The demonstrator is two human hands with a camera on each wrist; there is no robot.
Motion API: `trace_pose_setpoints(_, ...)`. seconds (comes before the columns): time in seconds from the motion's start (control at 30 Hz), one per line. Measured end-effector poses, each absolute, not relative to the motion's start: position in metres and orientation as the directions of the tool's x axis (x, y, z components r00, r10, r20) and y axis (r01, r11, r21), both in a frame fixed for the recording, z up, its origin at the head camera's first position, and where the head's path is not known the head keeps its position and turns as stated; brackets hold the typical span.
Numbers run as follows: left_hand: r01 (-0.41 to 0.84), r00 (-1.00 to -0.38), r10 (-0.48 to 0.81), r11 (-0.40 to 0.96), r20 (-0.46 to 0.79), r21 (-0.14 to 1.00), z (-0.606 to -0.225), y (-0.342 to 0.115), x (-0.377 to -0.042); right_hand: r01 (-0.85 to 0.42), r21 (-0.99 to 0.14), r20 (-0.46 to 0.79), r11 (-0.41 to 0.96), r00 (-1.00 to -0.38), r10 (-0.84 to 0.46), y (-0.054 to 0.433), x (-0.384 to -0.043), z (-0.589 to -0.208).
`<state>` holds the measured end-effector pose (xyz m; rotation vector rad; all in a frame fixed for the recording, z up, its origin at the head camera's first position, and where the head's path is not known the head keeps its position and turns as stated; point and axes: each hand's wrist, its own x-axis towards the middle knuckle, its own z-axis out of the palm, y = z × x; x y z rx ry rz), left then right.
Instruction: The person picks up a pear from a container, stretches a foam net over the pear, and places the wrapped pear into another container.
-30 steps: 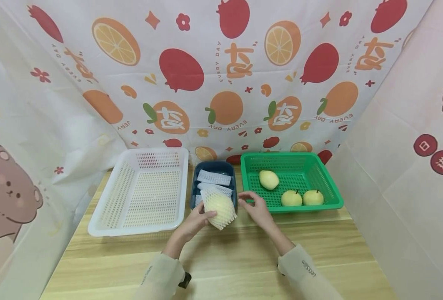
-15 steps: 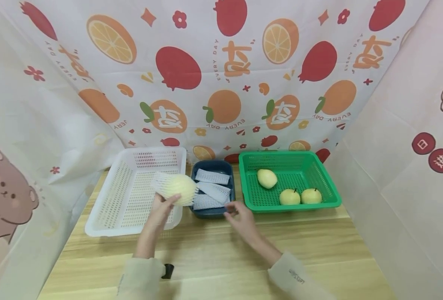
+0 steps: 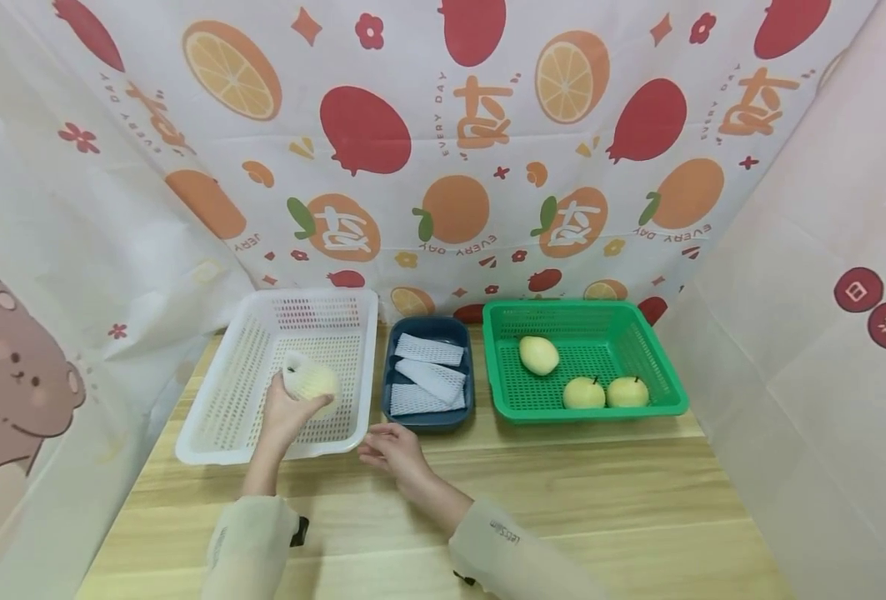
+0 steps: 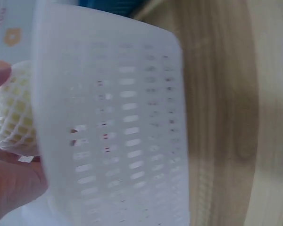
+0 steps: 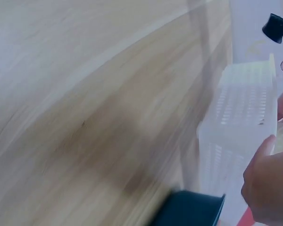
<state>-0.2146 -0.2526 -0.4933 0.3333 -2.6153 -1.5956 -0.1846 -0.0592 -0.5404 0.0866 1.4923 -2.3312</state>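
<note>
In the head view my left hand [image 3: 281, 412] holds a pear [image 3: 313, 385] in a white foam net, low inside the white basket [image 3: 221, 457]. The left wrist view shows the netted pear [image 4: 15, 106] between the thumb and fingers, beyond the basket's perforated wall [image 4: 127, 108]. My right hand [image 3: 397, 454] is by that basket's front right corner, fingers loosely bent and holding nothing. Whether its fingertips touch the rim I cannot tell. A dark blue tray [image 3: 470, 392] between the two baskets holds several flat foam nets [image 3: 429, 379].
A green basket [image 3: 585, 415] on the right holds three bare pears [image 3: 538, 356]. All the containers stand on a wooden table [image 3: 563, 508]. A fruit-print curtain [image 3: 443, 125] hangs close behind them, with more sheets at both sides.
My left hand has carried the netted pear leftward from over the blue tray and down into the white basket. My right hand has moved left, from beside the green basket to the white basket's corner.
</note>
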Motion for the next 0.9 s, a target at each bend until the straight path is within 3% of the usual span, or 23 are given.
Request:
trace_pose_setpoints(0.2,-0.225,-0.973,-0.174,0.554,-0.152,0.801,-0.504,-0.255,-0.223,0.373,-0.818,-0.291,-0.438,-0.925,-0.244,-0.074,-0.187,-0.544)
trace_pose_setpoints(0.37,-0.207,-0.976,-0.074,0.597,-0.203,0.775,-0.512,-0.257,-0.227,0.407,-0.788,-0.340,-0.462,-0.913,-0.224,-0.081,-0.188,-0.542)
trace_pose_setpoints(0.9,-0.115,-0.970,0.116,0.563,-0.216,0.818,-0.521,-0.255,-0.236,0.398,-0.798,-0.341,-0.452,-0.917,-0.206,-0.081,-0.190,-0.545)
